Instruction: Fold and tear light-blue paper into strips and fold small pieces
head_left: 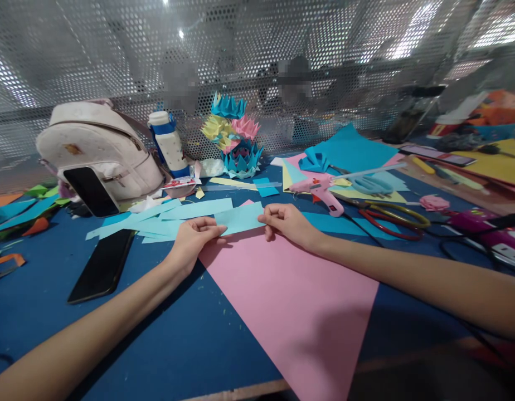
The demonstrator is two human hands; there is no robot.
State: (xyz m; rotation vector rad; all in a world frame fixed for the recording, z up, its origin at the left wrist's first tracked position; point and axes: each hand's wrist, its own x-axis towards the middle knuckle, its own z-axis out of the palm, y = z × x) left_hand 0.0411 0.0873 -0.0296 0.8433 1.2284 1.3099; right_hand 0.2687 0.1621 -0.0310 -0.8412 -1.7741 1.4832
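A small light blue paper piece (pixel 242 218) is stretched between my two hands, above the top of a large pink sheet (pixel 299 295). My left hand (pixel 195 238) pinches its left end between thumb and fingers. The right end is pinched by my right hand (pixel 286 221), with the fingers curled. Several light blue strips (pixel 157 218) lie overlapping to the left, just beyond my left hand. A pink glue gun (pixel 322 192) rests on its side past my right hand.
Phone (pixel 102 264) left of the pink sheet; another phone (pixel 91 191) leans on a white backpack (pixel 98 145). A bottle (pixel 169 145) and folded paper flowers (pixel 241 159) stand behind. Red-handled scissors (pixel 391 225), cables and a pink paper rose (pixel 434 203) lie right.
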